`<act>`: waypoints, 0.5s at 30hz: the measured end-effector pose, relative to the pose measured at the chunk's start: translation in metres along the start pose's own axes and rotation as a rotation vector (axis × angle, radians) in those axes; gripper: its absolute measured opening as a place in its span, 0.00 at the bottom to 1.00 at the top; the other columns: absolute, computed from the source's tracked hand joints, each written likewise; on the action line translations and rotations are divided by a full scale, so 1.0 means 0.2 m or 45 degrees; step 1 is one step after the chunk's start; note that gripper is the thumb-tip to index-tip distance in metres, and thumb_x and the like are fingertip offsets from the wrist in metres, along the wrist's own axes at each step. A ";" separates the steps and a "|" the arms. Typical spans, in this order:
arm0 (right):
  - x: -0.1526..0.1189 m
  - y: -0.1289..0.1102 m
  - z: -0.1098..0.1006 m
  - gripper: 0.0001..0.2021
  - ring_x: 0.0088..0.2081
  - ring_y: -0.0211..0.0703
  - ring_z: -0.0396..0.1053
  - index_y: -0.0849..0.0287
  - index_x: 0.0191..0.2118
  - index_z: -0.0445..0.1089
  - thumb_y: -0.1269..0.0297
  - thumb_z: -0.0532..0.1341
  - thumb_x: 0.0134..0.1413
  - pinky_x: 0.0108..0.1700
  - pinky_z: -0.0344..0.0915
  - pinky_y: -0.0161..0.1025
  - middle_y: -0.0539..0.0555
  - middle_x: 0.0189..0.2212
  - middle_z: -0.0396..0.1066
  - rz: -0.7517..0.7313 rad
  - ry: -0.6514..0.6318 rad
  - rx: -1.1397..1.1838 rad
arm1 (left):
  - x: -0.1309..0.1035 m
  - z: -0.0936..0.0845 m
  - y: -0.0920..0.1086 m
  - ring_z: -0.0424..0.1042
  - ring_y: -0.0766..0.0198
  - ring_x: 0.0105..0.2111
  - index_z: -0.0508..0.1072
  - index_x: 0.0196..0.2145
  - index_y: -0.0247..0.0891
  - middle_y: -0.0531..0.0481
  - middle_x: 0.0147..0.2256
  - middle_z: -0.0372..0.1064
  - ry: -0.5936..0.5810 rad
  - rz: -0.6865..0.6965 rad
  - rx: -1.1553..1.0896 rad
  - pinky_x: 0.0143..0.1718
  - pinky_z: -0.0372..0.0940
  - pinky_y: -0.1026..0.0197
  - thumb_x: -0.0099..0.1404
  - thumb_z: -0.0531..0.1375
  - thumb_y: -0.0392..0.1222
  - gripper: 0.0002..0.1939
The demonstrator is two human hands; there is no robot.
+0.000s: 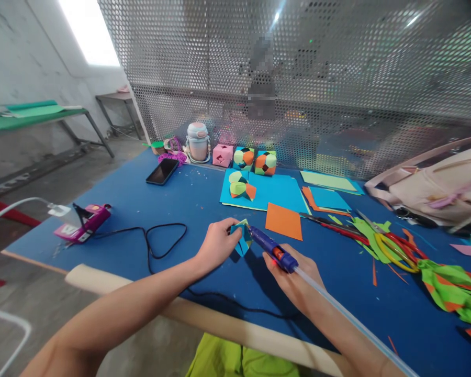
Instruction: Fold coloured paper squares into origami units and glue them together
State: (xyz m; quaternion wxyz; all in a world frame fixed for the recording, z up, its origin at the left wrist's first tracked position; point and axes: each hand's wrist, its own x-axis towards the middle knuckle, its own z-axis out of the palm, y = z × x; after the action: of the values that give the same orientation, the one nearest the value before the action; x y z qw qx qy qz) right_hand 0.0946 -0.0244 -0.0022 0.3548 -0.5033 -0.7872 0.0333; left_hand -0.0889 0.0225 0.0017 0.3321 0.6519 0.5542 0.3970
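Observation:
My left hand point(219, 242) pinches a small folded blue and pale green paper piece point(241, 243) just above the blue table. In my right hand point(294, 275) is a purple glue gun point(270, 247), a long clear glue stick trailing from its back end. The gun's nozzle meets or nearly meets the upper right edge of the folded paper; exact contact is too small to tell. Behind the hands, a folded green and orange paper piece point(242, 189) rests on a stack of blue sheets point(278, 191). An orange square sheet point(284, 221) lies nearer to the gun.
Paper cubes point(266, 163) and a bottle point(198, 142) stand along the mesh panel. A phone point(162, 171) and a magenta power box point(84, 222) are on the left, with a black cord point(172, 225). Scissors point(396, 251), paper scraps point(451, 288) and a bag point(439, 178) lie right.

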 end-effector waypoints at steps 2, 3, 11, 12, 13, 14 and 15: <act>0.00 0.00 0.00 0.10 0.20 0.36 0.65 0.57 0.28 0.64 0.59 0.55 0.57 0.23 0.58 0.32 0.49 0.19 0.68 0.001 -0.003 -0.012 | 0.00 0.00 0.00 0.54 0.71 0.21 0.74 0.28 0.34 0.57 0.19 0.59 -0.005 0.003 0.008 0.23 0.51 0.68 0.57 0.53 0.39 0.11; 0.00 0.00 0.00 0.10 0.20 0.36 0.66 0.57 0.29 0.64 0.58 0.55 0.57 0.24 0.59 0.32 0.50 0.20 0.69 0.000 -0.007 -0.009 | 0.00 0.00 0.00 0.54 0.71 0.20 0.74 0.28 0.34 0.57 0.19 0.58 -0.003 0.004 0.013 0.23 0.50 0.68 0.57 0.53 0.39 0.11; 0.00 0.00 0.00 0.10 0.19 0.36 0.65 0.57 0.27 0.63 0.59 0.55 0.57 0.24 0.58 0.31 0.49 0.18 0.67 -0.015 0.008 -0.015 | 0.00 0.00 -0.01 0.54 0.71 0.21 0.75 0.30 0.34 0.56 0.20 0.61 0.011 0.031 0.019 0.23 0.51 0.68 0.57 0.52 0.40 0.12; 0.00 0.00 0.00 0.10 0.20 0.36 0.65 0.57 0.28 0.63 0.59 0.55 0.57 0.24 0.58 0.31 0.49 0.19 0.68 -0.020 0.009 -0.013 | 0.00 0.00 -0.01 0.54 0.71 0.21 0.75 0.30 0.34 0.56 0.20 0.61 0.005 0.034 0.019 0.23 0.51 0.68 0.58 0.52 0.40 0.12; 0.00 0.00 -0.01 0.10 0.20 0.36 0.65 0.57 0.28 0.63 0.59 0.55 0.57 0.24 0.58 0.31 0.49 0.19 0.68 -0.024 0.006 -0.010 | 0.00 0.00 -0.01 0.54 0.71 0.21 0.75 0.30 0.34 0.56 0.20 0.61 -0.004 0.037 0.021 0.23 0.51 0.68 0.57 0.52 0.39 0.12; 0.00 0.00 -0.01 0.10 0.20 0.36 0.65 0.57 0.28 0.63 0.59 0.55 0.57 0.24 0.58 0.31 0.49 0.19 0.68 -0.027 0.012 -0.009 | 0.00 0.00 -0.01 0.54 0.71 0.21 0.75 0.30 0.34 0.56 0.20 0.61 -0.014 0.037 0.022 0.23 0.51 0.68 0.57 0.52 0.39 0.12; 0.00 0.00 -0.01 0.09 0.20 0.36 0.65 0.57 0.28 0.63 0.60 0.55 0.57 0.24 0.58 0.31 0.49 0.20 0.68 -0.031 0.015 -0.007 | 0.00 0.00 -0.02 0.54 0.71 0.21 0.75 0.30 0.34 0.56 0.20 0.61 -0.027 0.034 0.021 0.23 0.50 0.68 0.57 0.52 0.39 0.12</act>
State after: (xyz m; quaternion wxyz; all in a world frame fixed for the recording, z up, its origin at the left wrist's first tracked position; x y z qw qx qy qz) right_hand 0.0957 -0.0249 -0.0015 0.3584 -0.4949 -0.7912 0.0237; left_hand -0.0899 0.0228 -0.0017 0.3272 0.6661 0.5452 0.3900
